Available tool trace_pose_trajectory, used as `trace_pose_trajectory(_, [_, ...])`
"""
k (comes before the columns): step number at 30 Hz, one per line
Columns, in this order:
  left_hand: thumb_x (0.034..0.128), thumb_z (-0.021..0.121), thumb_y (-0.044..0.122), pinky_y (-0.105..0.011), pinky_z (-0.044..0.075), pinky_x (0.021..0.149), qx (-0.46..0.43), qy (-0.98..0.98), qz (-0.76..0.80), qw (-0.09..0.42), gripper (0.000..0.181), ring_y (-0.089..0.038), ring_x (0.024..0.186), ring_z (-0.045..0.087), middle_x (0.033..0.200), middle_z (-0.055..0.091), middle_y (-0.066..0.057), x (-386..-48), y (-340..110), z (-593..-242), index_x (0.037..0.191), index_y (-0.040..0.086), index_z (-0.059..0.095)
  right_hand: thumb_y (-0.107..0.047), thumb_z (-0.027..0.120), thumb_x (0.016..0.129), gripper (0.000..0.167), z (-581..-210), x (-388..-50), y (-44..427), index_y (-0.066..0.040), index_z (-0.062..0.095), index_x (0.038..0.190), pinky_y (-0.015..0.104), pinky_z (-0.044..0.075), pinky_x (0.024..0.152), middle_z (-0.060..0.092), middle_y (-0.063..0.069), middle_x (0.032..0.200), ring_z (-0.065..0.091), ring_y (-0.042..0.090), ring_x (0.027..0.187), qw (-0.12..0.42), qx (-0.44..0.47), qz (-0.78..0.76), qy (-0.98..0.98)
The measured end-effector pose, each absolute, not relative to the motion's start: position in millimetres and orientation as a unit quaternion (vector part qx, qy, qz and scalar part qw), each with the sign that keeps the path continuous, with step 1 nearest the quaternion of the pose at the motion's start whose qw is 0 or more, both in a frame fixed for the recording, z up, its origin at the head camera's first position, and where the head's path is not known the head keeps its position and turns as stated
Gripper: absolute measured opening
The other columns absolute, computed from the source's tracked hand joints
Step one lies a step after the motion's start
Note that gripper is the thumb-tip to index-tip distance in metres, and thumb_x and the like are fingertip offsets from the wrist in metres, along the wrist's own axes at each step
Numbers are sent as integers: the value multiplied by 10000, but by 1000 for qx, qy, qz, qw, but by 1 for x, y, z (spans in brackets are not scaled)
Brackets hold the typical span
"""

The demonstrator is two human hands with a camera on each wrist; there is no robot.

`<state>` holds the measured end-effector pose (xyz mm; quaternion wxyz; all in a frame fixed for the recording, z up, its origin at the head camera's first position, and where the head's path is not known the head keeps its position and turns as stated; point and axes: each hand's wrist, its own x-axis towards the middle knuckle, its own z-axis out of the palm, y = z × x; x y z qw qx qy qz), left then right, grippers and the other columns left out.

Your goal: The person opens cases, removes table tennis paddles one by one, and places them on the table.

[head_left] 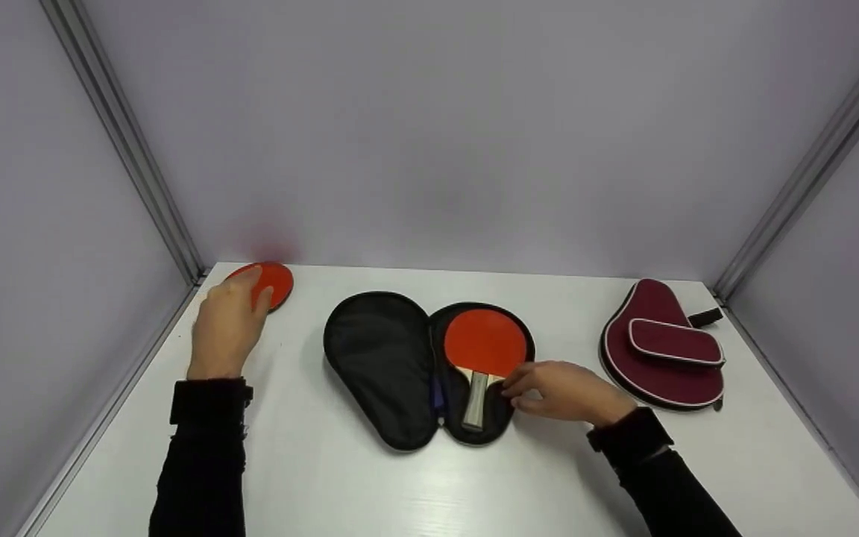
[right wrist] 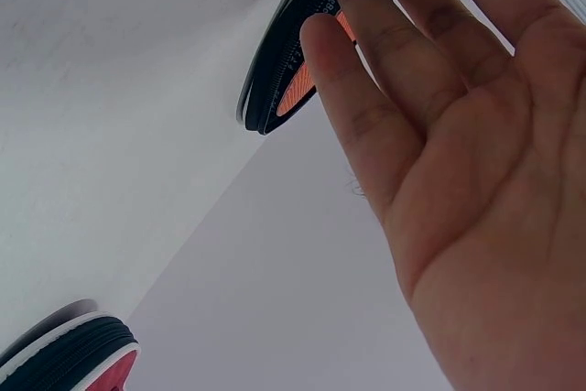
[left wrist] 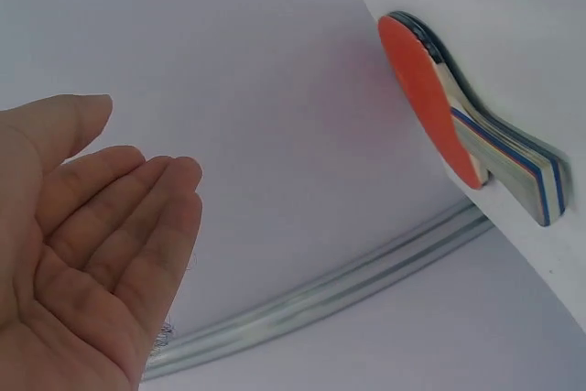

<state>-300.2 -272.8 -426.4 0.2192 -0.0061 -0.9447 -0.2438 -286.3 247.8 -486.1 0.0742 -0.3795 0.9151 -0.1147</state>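
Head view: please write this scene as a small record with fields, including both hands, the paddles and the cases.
left hand: near the far-left paddle, not gripping it
right hand: at the right edge of the black case; contact unclear
black case: lies open
inner paddle: red face up, in the right half, handle toward the viewer
maroon case: at the right, pocket upward
surface: white table

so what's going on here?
A person's right hand is at the edge of an open black case, beside the red racket in its right half; contact is unclear. Their left hand is open near another red racket at the far left, not gripping it. A maroon case lies at the right, no hand on it.
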Motion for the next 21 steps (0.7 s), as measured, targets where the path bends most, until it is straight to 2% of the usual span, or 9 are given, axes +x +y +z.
trace_pose_trajectory(5, [1155,712,159,-704,612,1206,-50,-942,-233,237,475,-530,1450,725,1554,740,-317,-297,-244,-421,1574,-65,691,-195,770,1113,244,-486,-285,248,-117,916,1292,522,698,1085,846,40,1374,825,274,1248,69,-378,-116,916])
trace_pose_trajectory(10, [1137,763,226,-652,628,1211,-86,-945,-218,226,525,-490,1458,735,1563,750,-288,-294,-215,-421,1594,-24,694,-177,764,1108,241,-486,-285,247,-119,918,1284,518,705,1067,860,38,1355,833,274,1236,53,-384,-107,916])
trace_pose_trajectory(15, [1126,805,298,-617,637,1217,-121,-947,-205,216,576,-474,1463,737,1585,748,-251,-290,-187,-422,1615,18,690,-140,797,1080,209,-486,-285,247,-143,927,1243,463,734,960,891,19,1264,862,229,1140,-2,-404,-81,911])
trace_pose_trajectory(21, [1123,816,322,-615,633,1226,-161,-944,-196,211,592,-471,1456,739,1588,747,-237,-284,-161,-425,1608,8,689,-145,851,1035,157,-491,-288,245,-175,944,1159,395,739,860,912,-28,1132,868,148,1012,-73,-438,-61,894])
